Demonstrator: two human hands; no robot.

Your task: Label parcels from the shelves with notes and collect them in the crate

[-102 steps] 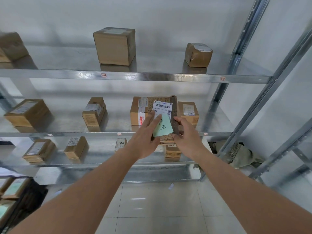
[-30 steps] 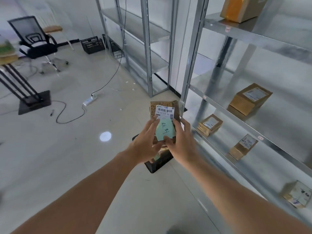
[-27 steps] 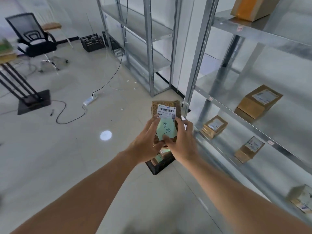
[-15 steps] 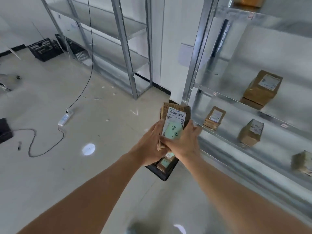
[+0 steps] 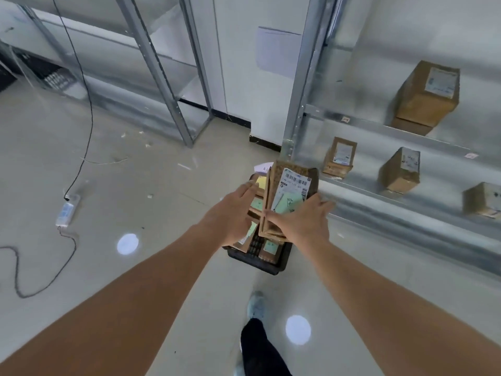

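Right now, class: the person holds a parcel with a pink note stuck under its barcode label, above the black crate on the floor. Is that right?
Not quite. The note on the parcel is pale green, not pink, as the head view shows. The rest stands: it sits under the barcode label, and the right hand holds the parcel above the black crate on the floor.

Four cardboard parcels sit on the right-hand shelves: one (image 5: 427,97) on the upper shelf and three on the shelf below it, at (image 5: 339,157), (image 5: 400,170) and (image 5: 482,200). One parcel (image 5: 288,196) carrying a green note (image 5: 288,203) is held above one black crate (image 5: 267,264). Inside the crate several labelled parcels lie stacked, their number unclear. One power strip (image 5: 66,210) lies on the floor. Two round light reflections show on the tiles.
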